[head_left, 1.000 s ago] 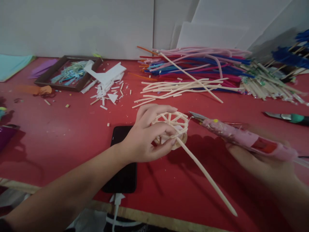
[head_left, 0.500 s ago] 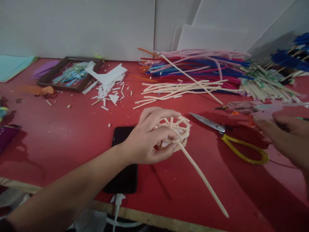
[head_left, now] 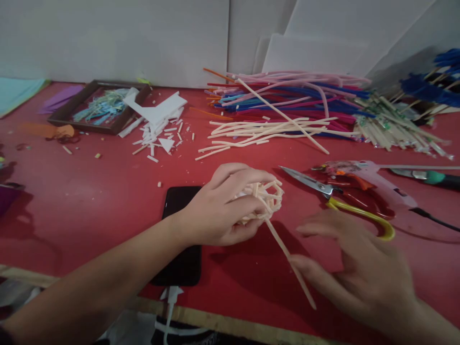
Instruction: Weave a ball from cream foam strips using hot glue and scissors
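Two hands (head_left: 226, 206) (head_left: 366, 268); left curled, right splayed

A red bench (head_left: 118, 206) spreads beneath the hands (head_left: 223, 206) and out to both sides, its smooth top slightly glossy. On the near side of the hands runs its pale, wood-like front edge (head_left: 223, 323); whitish and dark shapes below that edge are too dim to make out. Beyond the hands, a plain pale-grey wall (head_left: 125, 38) rises from the back of the bench, split by a thin vertical seam (head_left: 228, 48). Farther right, flat whitish panels (head_left: 309, 55) overlap before it, and a shaded grey surface (head_left: 420, 33) flanks them. Light is dim, with soft shadows darkening the red below the hands.
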The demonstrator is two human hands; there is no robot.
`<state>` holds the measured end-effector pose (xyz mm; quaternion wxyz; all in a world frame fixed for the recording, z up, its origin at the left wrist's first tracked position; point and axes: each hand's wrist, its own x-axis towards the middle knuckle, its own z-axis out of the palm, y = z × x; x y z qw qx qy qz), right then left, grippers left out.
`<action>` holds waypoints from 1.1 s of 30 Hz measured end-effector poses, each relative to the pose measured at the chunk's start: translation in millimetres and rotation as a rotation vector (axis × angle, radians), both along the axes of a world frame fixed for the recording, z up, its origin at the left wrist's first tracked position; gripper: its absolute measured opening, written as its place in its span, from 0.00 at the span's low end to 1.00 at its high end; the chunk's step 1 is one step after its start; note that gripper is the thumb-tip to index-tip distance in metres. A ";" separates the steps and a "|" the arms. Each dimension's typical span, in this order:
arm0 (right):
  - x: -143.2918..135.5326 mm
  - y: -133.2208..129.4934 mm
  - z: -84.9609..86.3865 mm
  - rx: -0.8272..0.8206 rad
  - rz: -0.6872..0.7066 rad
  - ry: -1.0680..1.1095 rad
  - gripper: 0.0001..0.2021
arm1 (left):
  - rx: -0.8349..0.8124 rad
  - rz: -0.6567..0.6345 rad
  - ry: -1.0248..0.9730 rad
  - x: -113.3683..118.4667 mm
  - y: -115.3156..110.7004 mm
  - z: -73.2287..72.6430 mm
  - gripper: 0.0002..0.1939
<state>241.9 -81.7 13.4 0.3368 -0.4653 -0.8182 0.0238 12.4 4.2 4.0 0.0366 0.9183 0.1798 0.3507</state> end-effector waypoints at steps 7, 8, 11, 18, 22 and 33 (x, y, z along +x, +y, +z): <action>-3.3 1.0 -12.3 -0.253 0.025 0.120 0.06 | 0.020 0.012 0.038 0.3 -1.0 -0.7 0.04; -2.3 1.8 -12.4 -0.258 0.034 0.127 0.07 | 0.022 0.011 0.035 0.4 -0.8 -1.2 0.04; -2.7 3.5 -10.0 -0.269 0.076 0.128 0.07 | 0.024 0.009 0.028 0.8 -0.6 -2.2 0.04; -9.7 2.4 -5.0 -0.231 0.026 0.139 0.07 | 0.009 0.006 0.037 1.1 -1.9 0.6 0.02; -9.9 1.8 -5.8 -0.190 0.015 0.111 0.07 | -0.008 0.002 0.050 0.7 -2.1 0.5 0.01; 1.6 7.3 -1.8 -0.029 0.035 0.011 0.05 | 0.031 -0.018 0.073 0.7 -0.4 1.5 0.04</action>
